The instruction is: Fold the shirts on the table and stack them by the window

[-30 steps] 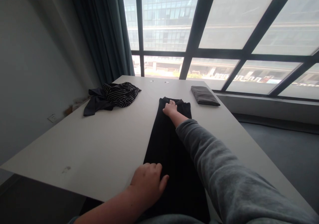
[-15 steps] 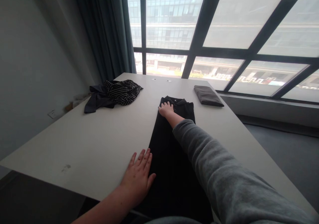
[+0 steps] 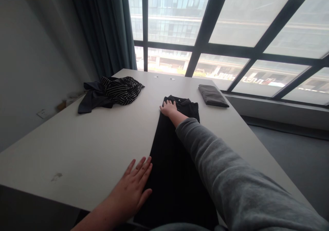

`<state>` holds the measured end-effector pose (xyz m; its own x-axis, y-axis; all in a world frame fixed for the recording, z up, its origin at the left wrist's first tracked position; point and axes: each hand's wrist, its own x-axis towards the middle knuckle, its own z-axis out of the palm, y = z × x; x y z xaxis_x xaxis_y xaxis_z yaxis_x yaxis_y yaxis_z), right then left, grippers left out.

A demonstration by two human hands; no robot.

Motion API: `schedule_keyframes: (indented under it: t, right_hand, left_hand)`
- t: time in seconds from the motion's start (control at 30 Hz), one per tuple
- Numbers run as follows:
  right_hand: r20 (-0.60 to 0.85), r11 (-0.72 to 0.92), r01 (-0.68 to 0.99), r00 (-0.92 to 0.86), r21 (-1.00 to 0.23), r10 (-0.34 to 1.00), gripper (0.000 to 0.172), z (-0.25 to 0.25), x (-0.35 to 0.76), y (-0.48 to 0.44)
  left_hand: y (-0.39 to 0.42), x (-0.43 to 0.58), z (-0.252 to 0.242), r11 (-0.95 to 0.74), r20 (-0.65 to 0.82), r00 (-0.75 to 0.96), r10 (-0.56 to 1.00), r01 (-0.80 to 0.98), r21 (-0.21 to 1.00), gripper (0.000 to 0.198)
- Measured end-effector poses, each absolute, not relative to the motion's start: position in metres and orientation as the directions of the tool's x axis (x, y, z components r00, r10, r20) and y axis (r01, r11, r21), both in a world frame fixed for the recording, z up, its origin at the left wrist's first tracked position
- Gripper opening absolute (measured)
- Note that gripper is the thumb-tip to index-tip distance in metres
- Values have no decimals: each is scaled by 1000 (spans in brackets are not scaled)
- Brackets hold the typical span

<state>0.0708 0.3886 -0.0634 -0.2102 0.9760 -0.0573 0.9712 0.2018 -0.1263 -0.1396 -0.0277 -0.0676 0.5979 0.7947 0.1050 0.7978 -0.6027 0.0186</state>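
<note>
A black collared shirt [image 3: 169,162] lies lengthwise on the white table [image 3: 108,135], its sides folded into a long narrow strip with the collar at the far end. My right hand [image 3: 169,108] rests flat near the collar's left side, fingers spread. Close to me, my left hand [image 3: 133,186] lies along the shirt's left edge, fingers stretched out, partly over the table and with the thumb on the cloth. Neither hand grips anything. My right forearm, in a grey sleeve, hides part of the shirt's right side.
A dark blue garment [image 3: 94,97] and a black-and-white striped garment [image 3: 123,90] lie crumpled at the far left of the table. A folded grey garment [image 3: 213,95] sits at the far right. Beyond stand a curtain [image 3: 105,29] and large windows [image 3: 174,15].
The view has shifted slightly, so the table's contents appear a little farther left. Both hands stay at about the same places on the shirt.
</note>
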Motion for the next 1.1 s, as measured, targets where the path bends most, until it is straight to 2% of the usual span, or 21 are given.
schedule_keyframes:
  t: [0.17,0.37,0.5,0.6,0.67,0.73,0.83,0.93,1.1]
  right_hand:
    - [-64,296,944,-308,-147,949,73,-62,76,400]
    - [43,343,930,-340,-132,939,63,-62,73,382]
    - [70,449,885,-443,-127,894,65,-57,76,349]
    - [157,529,841,-511,-111,845,67,-49,110,322]
    - [210,490,867,-464,-94,860,66,-44,150,308]
    - [208,373,922,-347,-101,915,67,-42,195,299]
    - [83,193,975,-185,-111,979,65,-50,245,292]
    - [-14,163,980,-165,-112,986,63,-65,257,290]
    - [-18,136,981,-140,-141,990,70,-79,236,297]
  left_hand:
    - [-32,-156,-52,-705,71,702,709,704,81,80]
    - [-32,-169,-37,-723,26,735,678,660,205,87]
    - [-30,-171,-31,-722,19,740,672,650,236,87]
    - [-32,-173,-31,-709,39,728,684,652,268,81]
    - [-33,-174,-33,-703,47,723,689,652,283,77]
    - [-34,-175,-35,-701,46,721,691,655,282,74]
    - [-33,-176,-37,-701,69,712,699,663,264,70]
    - [-32,-177,-38,-711,106,711,696,659,246,65]
    - [-30,-179,-42,-716,97,717,691,660,226,64]
